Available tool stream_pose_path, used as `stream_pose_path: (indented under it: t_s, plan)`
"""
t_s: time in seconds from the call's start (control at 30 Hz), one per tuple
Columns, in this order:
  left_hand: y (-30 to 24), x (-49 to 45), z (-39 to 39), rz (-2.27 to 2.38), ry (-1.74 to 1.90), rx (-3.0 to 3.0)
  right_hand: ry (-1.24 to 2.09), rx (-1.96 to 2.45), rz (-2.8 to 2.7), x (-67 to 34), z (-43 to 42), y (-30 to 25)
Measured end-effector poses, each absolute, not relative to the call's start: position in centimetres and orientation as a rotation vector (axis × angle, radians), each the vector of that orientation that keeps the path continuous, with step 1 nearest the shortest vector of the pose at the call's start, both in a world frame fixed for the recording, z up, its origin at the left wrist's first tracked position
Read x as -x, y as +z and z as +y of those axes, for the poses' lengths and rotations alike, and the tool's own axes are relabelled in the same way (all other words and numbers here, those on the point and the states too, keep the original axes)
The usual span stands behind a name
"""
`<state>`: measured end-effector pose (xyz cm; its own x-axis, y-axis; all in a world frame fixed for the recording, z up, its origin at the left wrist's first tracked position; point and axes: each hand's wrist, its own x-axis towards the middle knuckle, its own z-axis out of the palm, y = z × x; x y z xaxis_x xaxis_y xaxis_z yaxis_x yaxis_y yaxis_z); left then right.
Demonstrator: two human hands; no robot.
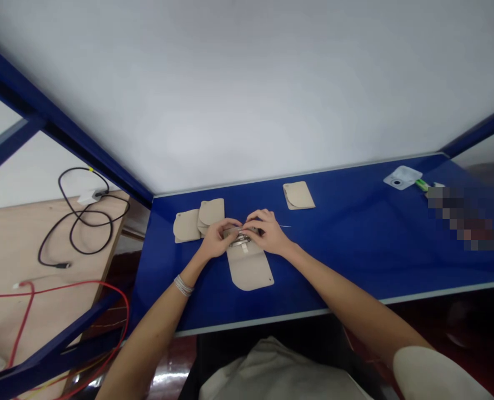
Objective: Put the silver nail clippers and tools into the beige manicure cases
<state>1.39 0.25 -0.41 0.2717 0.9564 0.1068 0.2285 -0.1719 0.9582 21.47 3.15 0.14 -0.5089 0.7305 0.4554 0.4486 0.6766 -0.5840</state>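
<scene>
My left hand (pixel 216 238) and my right hand (pixel 265 231) meet at the middle of the blue table, their fingers pinching a small metal clasp (pixel 239 239) between them. The clasp lies on a beige leather flap (pixel 250 271) with a rounded end and a small hole near its edge. A thin needle (pixel 285 226) seems to stick out past my right hand. Next to my left hand lie stacked beige leather pieces (pixel 210 216) and another piece (pixel 186 226). A further beige leather piece (pixel 299 195) lies farther ahead.
The blue table (pixel 347 261) has a pale edge near me and a blue frame on its left. At far right lie a white flat object (pixel 402 178), a green item (pixel 422 185) and a pixelated patch (pixel 467 219). Left, a wooden board (pixel 17 244) holds black and red cables.
</scene>
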Motion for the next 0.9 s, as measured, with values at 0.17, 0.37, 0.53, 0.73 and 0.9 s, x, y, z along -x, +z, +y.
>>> stream_pose_path:
  t_s: [0.17,0.37,0.53,0.73,0.9]
  plan:
    - [0.0,-1.5,0.2,1.091,0.991,-1.525,0.691,0.864,-2.174,-22.6,3.7,0.9]
    - [0.4,-1.6,0.2,1.077,1.007,-1.493,0.8,0.832,-2.22,-23.3,4.1,0.9]
    - [0.4,-1.5,0.2,1.066,1.001,-1.507,0.782,0.849,-2.223,-22.6,3.7,0.4]
    - [0.4,-1.6,0.2,1.077,0.982,-1.465,0.709,0.904,-2.103,-23.8,4.8,0.9]
    - [0.6,-1.7,0.0,1.096,0.964,-1.466,0.692,0.948,-2.058,-26.1,6.6,1.0]
